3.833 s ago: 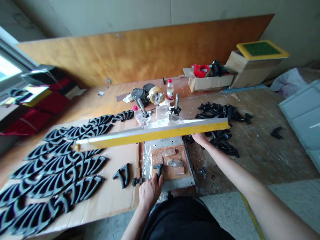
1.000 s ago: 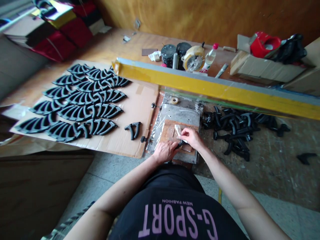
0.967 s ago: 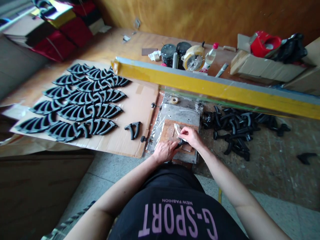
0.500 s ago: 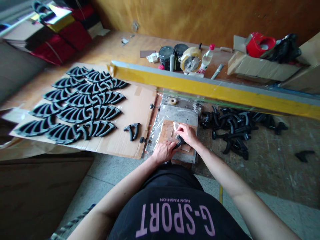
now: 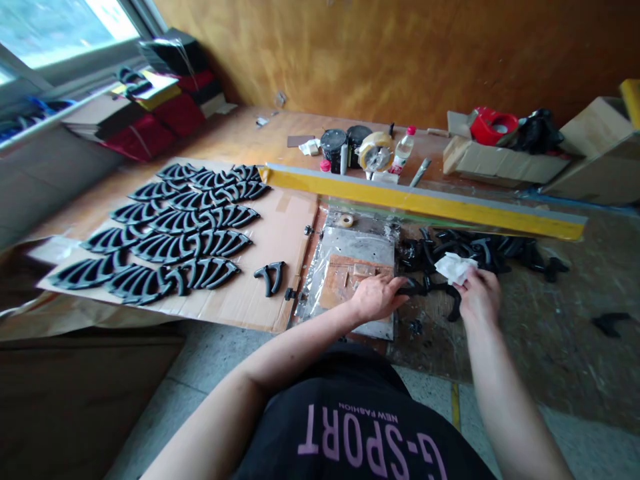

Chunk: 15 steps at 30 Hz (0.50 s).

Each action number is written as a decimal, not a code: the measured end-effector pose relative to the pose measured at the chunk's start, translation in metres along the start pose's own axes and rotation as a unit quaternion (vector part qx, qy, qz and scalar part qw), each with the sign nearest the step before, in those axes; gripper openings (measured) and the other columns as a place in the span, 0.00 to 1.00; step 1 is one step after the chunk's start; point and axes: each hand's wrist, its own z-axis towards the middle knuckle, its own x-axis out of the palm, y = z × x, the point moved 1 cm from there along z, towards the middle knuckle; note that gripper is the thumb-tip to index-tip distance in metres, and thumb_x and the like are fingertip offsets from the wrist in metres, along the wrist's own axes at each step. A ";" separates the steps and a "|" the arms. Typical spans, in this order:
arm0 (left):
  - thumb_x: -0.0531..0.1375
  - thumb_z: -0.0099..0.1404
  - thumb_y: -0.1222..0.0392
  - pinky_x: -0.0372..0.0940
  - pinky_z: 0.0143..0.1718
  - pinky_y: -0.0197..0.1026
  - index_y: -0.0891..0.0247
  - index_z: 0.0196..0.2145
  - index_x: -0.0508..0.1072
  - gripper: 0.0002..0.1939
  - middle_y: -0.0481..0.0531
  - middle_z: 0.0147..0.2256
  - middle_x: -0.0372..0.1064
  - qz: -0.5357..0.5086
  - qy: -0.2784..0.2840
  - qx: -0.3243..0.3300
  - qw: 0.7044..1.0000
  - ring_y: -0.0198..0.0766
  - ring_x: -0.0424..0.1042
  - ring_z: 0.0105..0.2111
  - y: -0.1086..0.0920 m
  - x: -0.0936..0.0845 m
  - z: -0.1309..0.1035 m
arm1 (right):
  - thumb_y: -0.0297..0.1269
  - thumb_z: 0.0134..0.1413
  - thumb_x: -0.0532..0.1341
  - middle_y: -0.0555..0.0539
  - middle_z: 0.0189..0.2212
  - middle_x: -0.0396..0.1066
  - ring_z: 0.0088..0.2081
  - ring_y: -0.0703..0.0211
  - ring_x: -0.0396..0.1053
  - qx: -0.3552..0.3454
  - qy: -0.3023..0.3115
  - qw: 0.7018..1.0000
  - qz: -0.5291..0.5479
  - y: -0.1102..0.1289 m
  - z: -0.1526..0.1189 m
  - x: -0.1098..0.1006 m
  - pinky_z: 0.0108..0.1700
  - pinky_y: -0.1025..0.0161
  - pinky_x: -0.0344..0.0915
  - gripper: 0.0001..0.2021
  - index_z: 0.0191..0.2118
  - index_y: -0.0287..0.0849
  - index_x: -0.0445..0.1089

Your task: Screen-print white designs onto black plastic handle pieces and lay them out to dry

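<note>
My left hand [image 5: 379,296] is closed on one end of a black curved part [image 5: 413,287], at the right edge of the metal plate [image 5: 360,242]. My right hand [image 5: 480,293] pinches a crumpled white cloth [image 5: 454,268] over the near side of a pile of black parts [image 5: 487,253]. A brown board [image 5: 333,283] lies on the plate, partly under my left hand. Farther left, a lone black part [image 5: 271,277] rests on the cardboard sheet [image 5: 280,227], beside rows of black parts [image 5: 165,237].
Behind the plate a long yellow-sided bar [image 5: 425,203] crosses the table. Past it stand black jars [image 5: 333,148], a tape roll [image 5: 375,153], a bottle [image 5: 403,152] and a brush [image 5: 421,172]. An open carton [image 5: 500,163] sits at the back right.
Both hands have moved right, from the brown board toward the pile. The white cloth has come along in my right hand and now shows more fully. The view has shifted and shows more window.
</note>
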 end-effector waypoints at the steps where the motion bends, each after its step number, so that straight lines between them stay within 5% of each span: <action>1: 0.52 0.68 0.47 0.67 0.49 0.47 0.63 0.56 0.64 0.24 0.60 0.46 0.73 -0.012 -0.032 0.021 0.999 0.45 0.72 0.48 -0.002 -0.001 0.003 | 0.47 0.29 0.74 0.52 0.27 0.72 0.30 0.58 0.72 -0.007 -0.012 1.000 0.010 0.004 -0.001 -0.003 0.25 0.65 0.69 0.24 0.32 0.42 0.65; 4: 0.53 0.68 0.50 0.66 0.53 0.47 0.63 0.57 0.63 0.23 0.59 0.50 0.71 -0.071 -0.096 0.038 0.992 0.43 0.70 0.51 0.006 -0.006 -0.004 | 0.45 0.31 0.73 0.51 0.29 0.74 0.31 0.59 0.73 -0.012 -0.011 1.000 0.022 0.008 -0.015 -0.001 0.25 0.66 0.69 0.23 0.35 0.42 0.68; 7: 0.53 0.69 0.52 0.69 0.47 0.45 0.60 0.53 0.67 0.18 0.56 0.47 0.72 -0.192 -0.188 -0.045 0.962 0.41 0.72 0.46 0.030 -0.027 -0.024 | 0.44 0.34 0.73 0.49 0.31 0.75 0.30 0.60 0.73 0.038 0.047 0.998 0.020 0.000 -0.043 0.013 0.25 0.66 0.69 0.23 0.38 0.41 0.71; 10: 0.52 0.69 0.50 0.70 0.42 0.44 0.57 0.53 0.65 0.17 0.55 0.47 0.70 -0.299 -0.391 -0.132 0.861 0.39 0.72 0.44 0.058 -0.074 -0.038 | 0.45 0.34 0.73 0.48 0.31 0.75 0.29 0.60 0.73 0.123 0.133 0.983 0.019 -0.012 -0.077 0.036 0.25 0.67 0.70 0.22 0.36 0.40 0.72; 12: 0.51 0.69 0.48 0.70 0.44 0.45 0.54 0.54 0.63 0.18 0.55 0.50 0.66 -0.322 -0.527 -0.117 0.778 0.39 0.70 0.47 0.071 -0.114 -0.039 | 0.45 0.35 0.73 0.49 0.30 0.75 0.28 0.60 0.72 0.171 0.186 0.967 0.019 -0.018 -0.100 0.055 0.25 0.67 0.70 0.20 0.35 0.40 0.72; 13: 0.51 0.69 0.47 0.69 0.45 0.46 0.53 0.54 0.63 0.18 0.54 0.51 0.65 -0.323 -0.569 -0.090 0.751 0.40 0.69 0.49 0.075 -0.135 -0.038 | 0.45 0.36 0.73 0.49 0.29 0.75 0.28 0.61 0.72 0.188 0.208 0.960 0.020 -0.019 -0.110 0.066 0.25 0.67 0.70 0.20 0.35 0.40 0.72; 15: 0.48 0.70 0.43 0.67 0.48 0.48 0.54 0.54 0.63 0.21 0.54 0.50 0.65 -0.309 -0.592 -0.032 0.743 0.41 0.69 0.50 0.075 -0.170 -0.032 | 0.45 0.36 0.73 0.50 0.29 0.75 0.27 0.61 0.72 0.215 0.249 0.944 0.027 -0.018 -0.127 0.087 0.25 0.67 0.71 0.19 0.35 0.41 0.71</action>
